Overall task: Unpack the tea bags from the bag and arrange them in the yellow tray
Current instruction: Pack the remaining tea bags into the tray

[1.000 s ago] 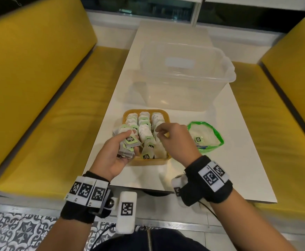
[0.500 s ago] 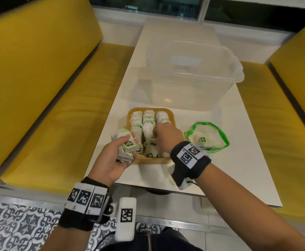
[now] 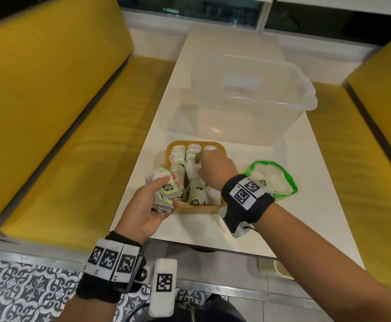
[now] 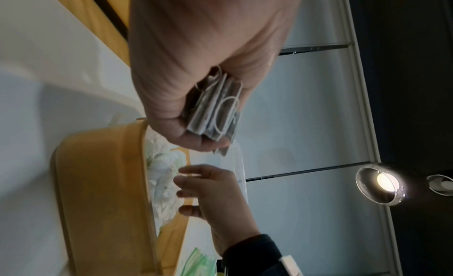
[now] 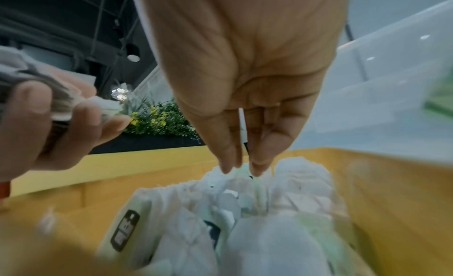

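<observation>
The yellow tray [image 3: 198, 209] sits on the white table, holding three rows of white tea bags [image 3: 177, 156] with green tags. My left hand [image 3: 152, 201] hovers at the tray's near left corner and grips a stack of tea bags [image 3: 164, 191], whose edges and strings show in the left wrist view [image 4: 215, 109]. My right hand [image 3: 197, 160] reaches down into the tray's middle row and pinches one thin tea bag [image 5: 242, 125] between fingertips, just above the packed bags. The green-rimmed plastic bag [image 3: 292, 182] lies open right of the tray with a few tea bags inside.
A large clear plastic bin [image 3: 248, 94] stands just behind the tray. Yellow bench seats [image 3: 73, 159] flank the narrow table [image 3: 306, 217] on both sides. The table's near edge is close under my wrists.
My right hand has moved from the near end of the tray forward over the middle row and lowered its fingers among the bags. The left hand keeps its stack, almost still.
</observation>
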### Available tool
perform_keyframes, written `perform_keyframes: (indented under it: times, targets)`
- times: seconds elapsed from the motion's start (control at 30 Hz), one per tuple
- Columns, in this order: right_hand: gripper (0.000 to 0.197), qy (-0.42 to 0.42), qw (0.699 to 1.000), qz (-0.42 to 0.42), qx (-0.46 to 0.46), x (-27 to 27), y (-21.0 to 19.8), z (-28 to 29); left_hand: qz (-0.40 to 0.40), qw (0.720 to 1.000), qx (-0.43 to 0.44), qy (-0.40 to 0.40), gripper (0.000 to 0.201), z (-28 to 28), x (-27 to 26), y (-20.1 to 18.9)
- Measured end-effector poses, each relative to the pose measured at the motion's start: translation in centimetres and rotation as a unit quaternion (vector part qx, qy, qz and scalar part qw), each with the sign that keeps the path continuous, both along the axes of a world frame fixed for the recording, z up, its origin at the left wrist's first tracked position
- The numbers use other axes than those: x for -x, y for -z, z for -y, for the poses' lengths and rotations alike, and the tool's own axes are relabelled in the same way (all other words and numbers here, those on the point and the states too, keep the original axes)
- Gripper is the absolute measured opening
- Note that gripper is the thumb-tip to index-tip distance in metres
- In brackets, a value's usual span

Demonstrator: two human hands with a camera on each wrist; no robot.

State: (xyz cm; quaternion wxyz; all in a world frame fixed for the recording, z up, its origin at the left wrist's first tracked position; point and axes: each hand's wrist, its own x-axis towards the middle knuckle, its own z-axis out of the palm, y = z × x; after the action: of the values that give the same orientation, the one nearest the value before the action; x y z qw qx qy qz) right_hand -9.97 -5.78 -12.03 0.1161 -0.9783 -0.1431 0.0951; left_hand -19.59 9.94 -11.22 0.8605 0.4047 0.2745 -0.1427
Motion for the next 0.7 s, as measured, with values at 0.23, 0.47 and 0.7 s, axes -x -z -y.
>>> perform_keyframes:
  times: [0.23,0.47,0.7]
  targets:
    - [0.032,-0.206,0.962,0.011,0.178,-0.8,0.8,-1.4,0.002,1.000,0.001,-0.011,0.039,-0.8,0.0,-0.1]
    - [0.028,-0.212,0.958,0.019,0.191,-0.9,0.7,-1.0,0.002,1.000,0.007,-0.012,0.039,-0.9,0.2,-0.2]
    - [0.037,-0.137,0.990,-0.011,0.041,0.8,-3.3,0.3,0.004,1.000,0.029,-0.007,0.039,-0.6,0.4,-0.3]
